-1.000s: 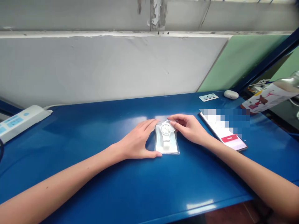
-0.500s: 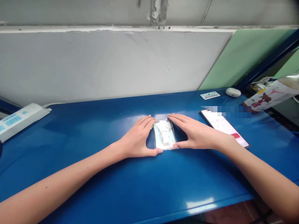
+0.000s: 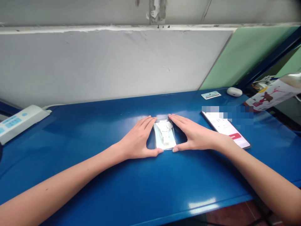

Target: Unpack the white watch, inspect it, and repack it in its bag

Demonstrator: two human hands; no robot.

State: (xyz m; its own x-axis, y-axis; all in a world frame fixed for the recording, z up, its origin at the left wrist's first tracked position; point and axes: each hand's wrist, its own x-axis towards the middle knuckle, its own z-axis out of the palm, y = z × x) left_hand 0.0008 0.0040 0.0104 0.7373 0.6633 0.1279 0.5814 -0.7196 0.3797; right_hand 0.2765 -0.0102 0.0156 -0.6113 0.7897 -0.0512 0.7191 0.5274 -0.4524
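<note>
A small clear plastic packet [image 3: 159, 137] lies flat on the blue table, between my two hands. Inside it shows a pale blue-white card and a white, watch-shaped item [image 3: 166, 128] with a round top and a strap-like lower part. My left hand [image 3: 138, 138] rests along the packet's left side, fingertips by the upper left corner and thumb by the lower left. On the other side, my right hand [image 3: 189, 133] mirrors it, fingertips at the upper right corner and thumb at the lower right. Both hands have fingers stretched out and thumbs spread apart.
A phone [image 3: 227, 128] showing a timer lies right of my right hand. Behind it are a small card [image 3: 211, 95] and a white earbud case [image 3: 234, 92]. A labelled bottle [image 3: 274, 94] leans at far right; a white power strip [image 3: 23, 122] lies left. A wall backs the blue table [image 3: 131, 188].
My right thumb has slid slightly left and down, off the packet's lower right corner to its bottom edge. The packet has shifted very little; my left hand stays almost still.
</note>
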